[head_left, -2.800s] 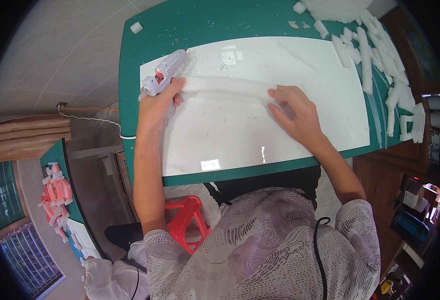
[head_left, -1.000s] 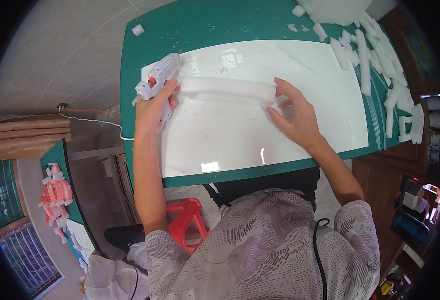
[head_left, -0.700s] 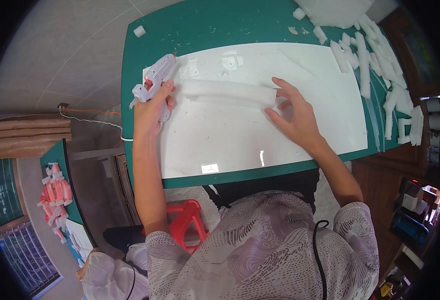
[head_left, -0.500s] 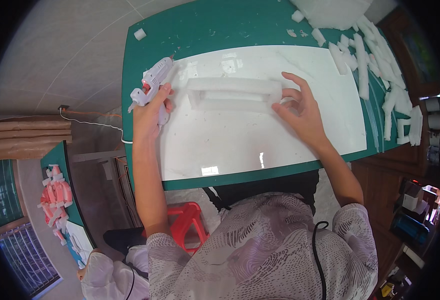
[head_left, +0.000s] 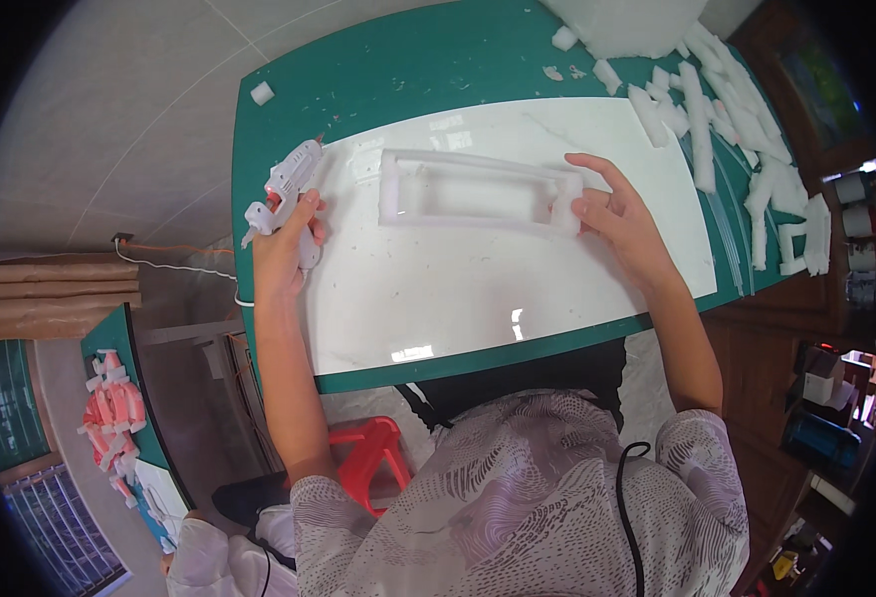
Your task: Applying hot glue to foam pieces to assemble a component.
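My left hand (head_left: 289,237) is wrapped round the handle of a white hot glue gun (head_left: 293,171), whose nozzle points up and away near the board's left edge. With thumb and fingers, my right hand (head_left: 611,214) grips the right end of a long rectangular white foam frame (head_left: 478,162). The frame's open middle faces me, and its left end lies a short way right of the glue gun. Beneath both is a glossy white board (head_left: 458,298). Whether the frame rests on the board or is slightly lifted, I cannot tell.
The green table (head_left: 378,70) surrounds the board. White foam strips (head_left: 702,129) and several clear glue sticks (head_left: 727,229) lie at the right; a foam block (head_left: 262,94) sits far left. A red stool (head_left: 370,458) stands below. Another person (head_left: 229,552) is at the lower left.
My right hand has tipped the foam frame so its open middle shows more. Its fingers have closed on the frame's right end. The glue gun stays in my left hand.
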Demonstrator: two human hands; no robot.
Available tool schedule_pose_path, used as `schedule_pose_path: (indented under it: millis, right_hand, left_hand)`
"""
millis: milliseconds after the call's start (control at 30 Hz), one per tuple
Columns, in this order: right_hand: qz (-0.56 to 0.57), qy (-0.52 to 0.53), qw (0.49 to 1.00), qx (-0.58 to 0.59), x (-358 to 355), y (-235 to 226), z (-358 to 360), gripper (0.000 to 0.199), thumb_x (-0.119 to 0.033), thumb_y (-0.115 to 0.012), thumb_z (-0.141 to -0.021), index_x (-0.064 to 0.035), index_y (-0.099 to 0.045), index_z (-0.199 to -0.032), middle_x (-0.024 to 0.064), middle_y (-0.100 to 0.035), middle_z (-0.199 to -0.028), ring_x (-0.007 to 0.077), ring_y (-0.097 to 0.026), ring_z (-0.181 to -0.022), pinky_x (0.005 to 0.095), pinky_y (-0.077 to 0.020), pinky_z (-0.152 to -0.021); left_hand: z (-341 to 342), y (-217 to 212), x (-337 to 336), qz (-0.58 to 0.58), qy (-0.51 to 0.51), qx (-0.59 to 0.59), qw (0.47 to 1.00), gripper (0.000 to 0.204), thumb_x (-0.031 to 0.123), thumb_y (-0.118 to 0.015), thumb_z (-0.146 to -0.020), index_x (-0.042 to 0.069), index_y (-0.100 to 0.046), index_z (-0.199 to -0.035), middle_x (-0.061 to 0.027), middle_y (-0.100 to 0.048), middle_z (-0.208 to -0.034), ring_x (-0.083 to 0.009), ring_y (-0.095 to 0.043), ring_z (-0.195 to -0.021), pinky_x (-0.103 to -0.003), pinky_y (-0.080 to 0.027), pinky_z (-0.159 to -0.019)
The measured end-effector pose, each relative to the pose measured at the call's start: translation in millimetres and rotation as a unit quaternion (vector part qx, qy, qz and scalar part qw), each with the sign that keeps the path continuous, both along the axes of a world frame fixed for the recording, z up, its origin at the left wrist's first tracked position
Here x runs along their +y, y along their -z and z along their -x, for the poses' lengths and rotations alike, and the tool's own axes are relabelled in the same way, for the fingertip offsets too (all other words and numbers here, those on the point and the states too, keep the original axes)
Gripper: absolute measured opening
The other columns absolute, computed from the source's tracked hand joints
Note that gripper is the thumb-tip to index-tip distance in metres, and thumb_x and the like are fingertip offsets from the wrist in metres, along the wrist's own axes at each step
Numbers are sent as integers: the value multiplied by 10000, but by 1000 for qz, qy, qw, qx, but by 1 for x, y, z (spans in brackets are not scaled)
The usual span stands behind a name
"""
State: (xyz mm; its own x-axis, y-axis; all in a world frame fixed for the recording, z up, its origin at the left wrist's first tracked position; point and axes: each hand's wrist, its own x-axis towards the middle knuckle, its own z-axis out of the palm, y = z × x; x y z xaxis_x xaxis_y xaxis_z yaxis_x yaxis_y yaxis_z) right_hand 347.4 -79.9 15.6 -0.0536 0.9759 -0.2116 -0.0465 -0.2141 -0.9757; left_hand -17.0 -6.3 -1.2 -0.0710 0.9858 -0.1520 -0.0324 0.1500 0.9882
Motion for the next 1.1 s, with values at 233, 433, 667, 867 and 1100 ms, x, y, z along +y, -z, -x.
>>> schedule_pose_path:
  millis: [233, 433, 667, 867, 1100]
  right_hand:
    - [43, -10, 998, 36, -1, 4, -5, 440, -184, -636, -893, -82, -518, -1305, 23, -595, -787, 107, -526, -791, 234, -443, -794]
    - [28, -53, 998, 0, -3, 7, -12, 447, -183, -663, -887, -89, -526, -1302, 26, -620, -907, 100, -542, -818, 230, -454, -779]
    - [-89, 7, 993, -81, -5, 9, 0, 497, -92, -699, -850, -110, -519, -1312, 7, -637, -911, 80, -575, -866, 189, -439, -717]
    - [-15, -13, 999, -31, -12, 0, -16, 510, -121, -664, -869, -96, -479, -1344, -14, -603, -860, 68, -533, -842, 210, -427, -751]
    - [42, -53, 998, 18, -26, 2, -65, 489, -163, -607, -911, -85, -452, -1368, 2, -610, -937, 86, -535, -847, 241, -427, -788]
  left_hand:
    - [4, 7, 1, -4, 8, 5, 1000, 425, 198, -702, -877, -13, -561, -1218, -65, -624, -857, -89, -515, -578, -240, -396, -503]
    - [2, 4, 0, 3, 15, 5, 1000, 440, 199, -693, -885, -19, -548, -1239, -63, -619, -857, -90, -510, -580, -240, -399, -511]
    - [6, 6, 2, 0, 17, 10, 1000, 445, 188, -686, -887, -23, -545, -1253, -70, -618, -879, -94, -510, -593, -241, -403, -519]
    - [1, 16, 8, 6, -4, -15, 1000, 273, 171, -707, -877, 9, -594, -1066, -50, -625, -807, -98, -528, -574, -240, -405, -486]
    - [8, 12, 1, 5, -7, -21, 1000, 214, 166, -690, -893, 28, -592, -1023, -52, -616, -843, -93, -524, -582, -226, -401, -479]
